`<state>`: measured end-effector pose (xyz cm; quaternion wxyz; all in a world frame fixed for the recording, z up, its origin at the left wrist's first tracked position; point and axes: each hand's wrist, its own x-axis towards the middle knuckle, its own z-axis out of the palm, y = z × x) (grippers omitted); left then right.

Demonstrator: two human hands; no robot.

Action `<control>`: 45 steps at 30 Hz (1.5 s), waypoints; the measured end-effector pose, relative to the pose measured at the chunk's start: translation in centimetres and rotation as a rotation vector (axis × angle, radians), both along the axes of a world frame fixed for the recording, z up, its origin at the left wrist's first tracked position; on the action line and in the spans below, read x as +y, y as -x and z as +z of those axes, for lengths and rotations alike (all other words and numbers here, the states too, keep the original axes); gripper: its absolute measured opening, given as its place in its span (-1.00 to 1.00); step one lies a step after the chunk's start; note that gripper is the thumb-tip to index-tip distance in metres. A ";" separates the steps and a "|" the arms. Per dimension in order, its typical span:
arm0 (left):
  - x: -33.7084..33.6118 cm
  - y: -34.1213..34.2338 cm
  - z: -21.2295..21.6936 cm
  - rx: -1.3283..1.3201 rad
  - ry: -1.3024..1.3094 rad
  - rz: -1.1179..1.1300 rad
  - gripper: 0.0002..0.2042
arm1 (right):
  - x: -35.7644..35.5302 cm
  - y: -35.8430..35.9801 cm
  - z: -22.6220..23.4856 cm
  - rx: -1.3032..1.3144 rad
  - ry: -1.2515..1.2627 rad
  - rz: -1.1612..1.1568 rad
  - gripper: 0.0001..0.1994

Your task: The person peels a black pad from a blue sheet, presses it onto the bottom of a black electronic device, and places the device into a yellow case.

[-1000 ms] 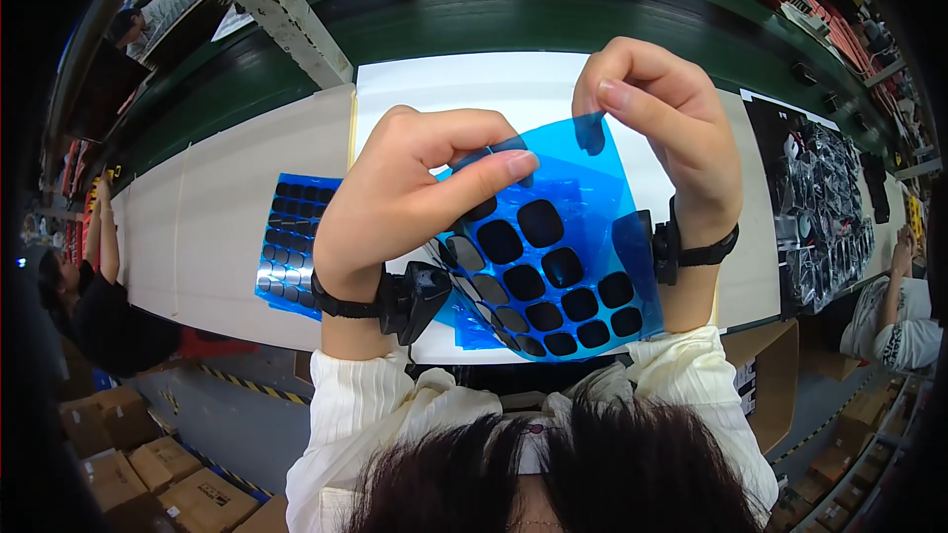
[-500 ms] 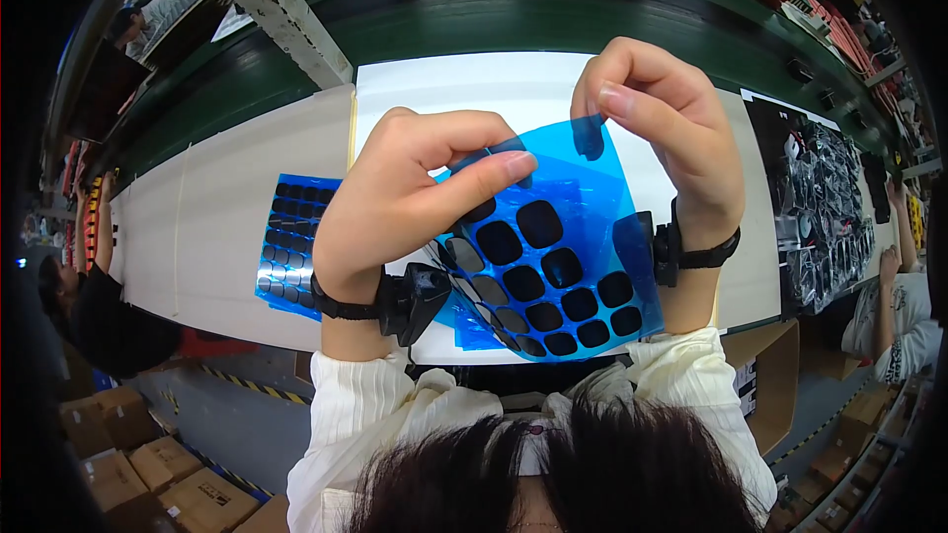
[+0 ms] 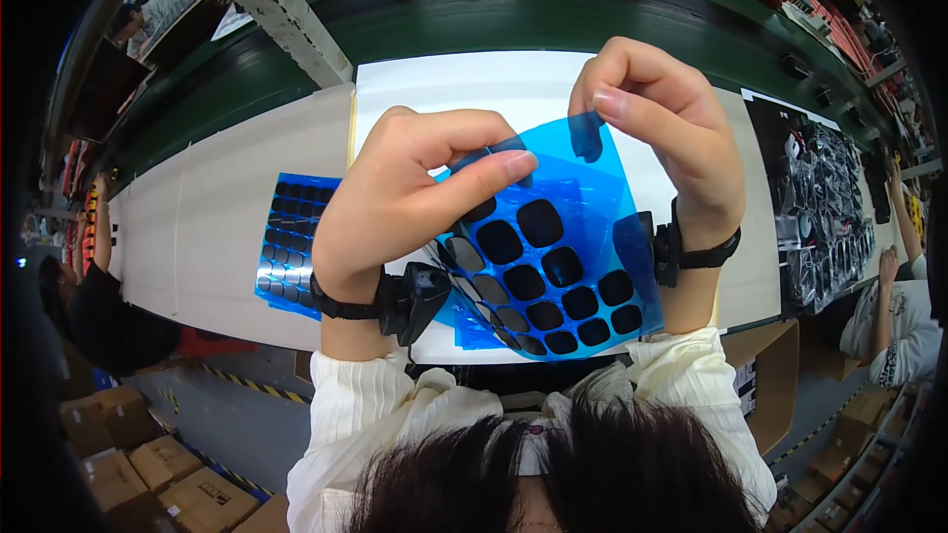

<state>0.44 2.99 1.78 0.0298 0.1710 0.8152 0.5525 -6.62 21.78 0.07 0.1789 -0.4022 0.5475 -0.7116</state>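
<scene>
My left hand (image 3: pixel 415 188) is closed, its thumb over the upper left edge of a curved, see-through blue film sheet (image 3: pixel 617 227) with its fingertips behind it. Rows of black rounded-square pads (image 3: pixel 540 224) stick to the lower part of this sheet. At the sheet's upper right edge, my right hand (image 3: pixel 681 128) has thumb and forefinger pinched together; what lies between them is too small to make out. Other right fingertips show dark through the film. Beneath lie more blue sheets (image 3: pixel 479 334), partly hidden by the raised one.
Left of my wrist lies another blue sheet of black pads (image 3: pixel 288 237). Clear-bagged dark parts (image 3: pixel 820 207) cover the table's right side. A green conveyor belt (image 3: pixel 444 15) runs behind a metal post (image 3: pixel 281 15). Cardboard boxes (image 3: pixel 202 494) stand on the floor; people work at both sides.
My right thumb and forefinger have shifted very slightly left. My left hand and the film sheet stay nearly still. At the far right, another person's arm has moved.
</scene>
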 end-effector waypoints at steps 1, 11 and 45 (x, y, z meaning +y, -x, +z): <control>0.0 0.0 0.0 -0.002 -0.001 0.001 -0.84 | 0.0 -0.1 0.1 0.000 0.000 0.000 -0.87; 0.1 -0.1 0.1 -0.015 -0.010 0.009 -0.84 | -0.1 -0.4 0.4 -0.011 -0.073 -0.010 -0.83; -0.7 2.1 -2.0 0.022 -0.256 0.277 -0.78 | 3.6 1.1 0.2 0.248 -0.492 -0.220 -0.82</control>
